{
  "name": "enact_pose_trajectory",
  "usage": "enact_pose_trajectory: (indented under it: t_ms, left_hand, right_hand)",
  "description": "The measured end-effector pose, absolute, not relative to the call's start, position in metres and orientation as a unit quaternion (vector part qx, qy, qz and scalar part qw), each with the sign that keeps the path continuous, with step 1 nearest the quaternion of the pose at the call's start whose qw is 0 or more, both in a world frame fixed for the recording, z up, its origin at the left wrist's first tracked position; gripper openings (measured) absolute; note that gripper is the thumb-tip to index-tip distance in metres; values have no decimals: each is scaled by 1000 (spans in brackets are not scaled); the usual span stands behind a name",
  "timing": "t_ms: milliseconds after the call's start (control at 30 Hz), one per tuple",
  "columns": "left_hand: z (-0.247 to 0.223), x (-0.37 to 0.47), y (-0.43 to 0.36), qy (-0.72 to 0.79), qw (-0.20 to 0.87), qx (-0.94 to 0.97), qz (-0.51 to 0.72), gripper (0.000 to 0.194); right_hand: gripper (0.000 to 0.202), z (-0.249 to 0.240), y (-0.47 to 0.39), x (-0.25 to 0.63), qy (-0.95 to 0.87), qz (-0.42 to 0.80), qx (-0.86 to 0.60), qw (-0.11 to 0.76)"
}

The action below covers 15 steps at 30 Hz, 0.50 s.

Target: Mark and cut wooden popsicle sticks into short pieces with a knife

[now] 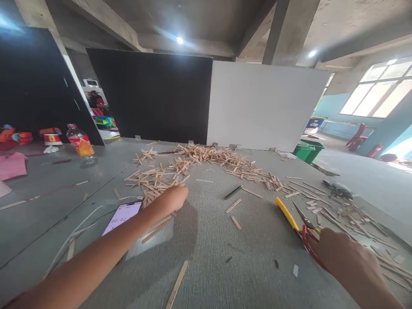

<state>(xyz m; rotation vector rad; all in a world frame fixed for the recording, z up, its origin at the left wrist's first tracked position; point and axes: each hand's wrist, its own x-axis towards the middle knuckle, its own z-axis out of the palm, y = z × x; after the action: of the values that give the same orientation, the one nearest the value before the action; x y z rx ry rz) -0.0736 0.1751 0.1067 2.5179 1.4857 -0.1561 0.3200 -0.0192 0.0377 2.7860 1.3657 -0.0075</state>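
On the desk [212, 249], I have my left hand [177, 197] at the near edge of the heaped wooden sticks [157, 178], its fingers curled, though I cannot tell how tightly or whether they hold a stick; the phone [124, 213] lies to its left. My right hand [344, 253] is closed on the red-handled pliers [310, 240], with a yellow handle [286, 213] slanting beyond it; between my hands lie the black pen [233, 192] and several loose sticks [236, 222].
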Motion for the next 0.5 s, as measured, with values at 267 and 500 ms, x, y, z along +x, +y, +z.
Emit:
enact_pose_trajectory:
  t_ms: [267,500]
  left_hand:
    - [84,-55,157,418,150,888,-121,34]
    - [81,-39,149,348,167,917,-101,31]
  right_hand:
    - [61,37,-12,292,451,-10,892,20]
    - [56,27,-4,285,507,-36,861,24]
